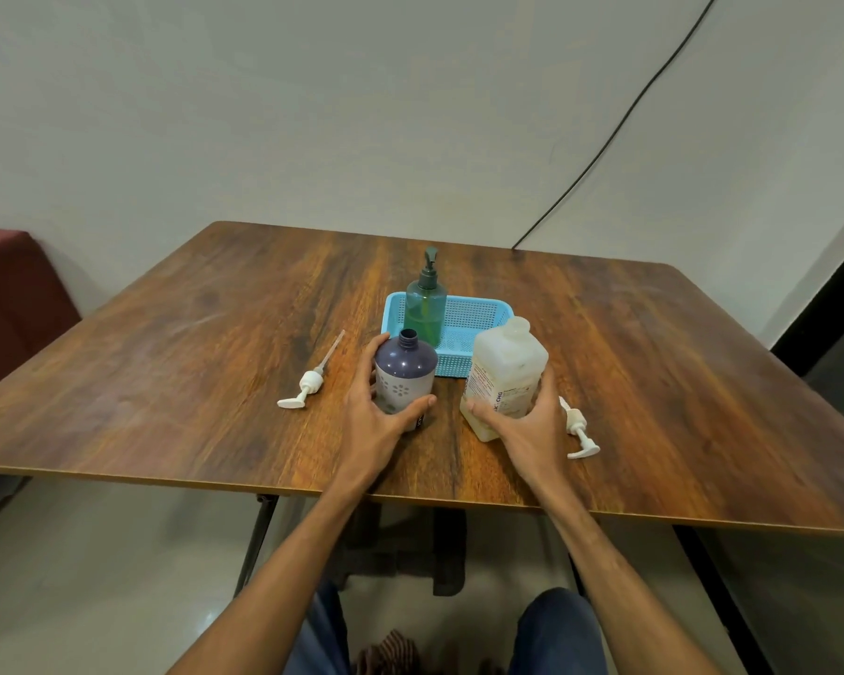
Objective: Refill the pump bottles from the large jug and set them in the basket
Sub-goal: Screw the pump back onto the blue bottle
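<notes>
The left grip [376,421] is curling round the dark purple bottle [405,367] at the centre of the frame, thumb lying across its near side and fingers wrapping the left side, their tips partly hiding behind the body. The bottle is standing upright on the counter [166,362] with its neck open and no pump fitted; the thumb is covering part of its lower label. Just right of it, the right grip [532,431] is clasping the large jug [507,367] low on its body, thumb pressing the near face and fingers going round the right side out of sight. The jug is standing upright on the counter; whether its neck is capped I cannot tell, and its label print is showing too small to read in full. Behind both, just above centre, the blue basket [488,309] is holding the green pump bottle [426,309] upright at its left end, pump on; the dark purple bottle and the large jug are blocking the basket's near edge. One white pump [308,382] is lying on the counter left of the dark purple bottle, apart from it. A second white pump [578,428] is lying just right of the right grip, its tube disappearing behind that grip. A black cable [629,114] is running down the wall in the upper right and dropping out of sight behind the counter's far edge
</notes>
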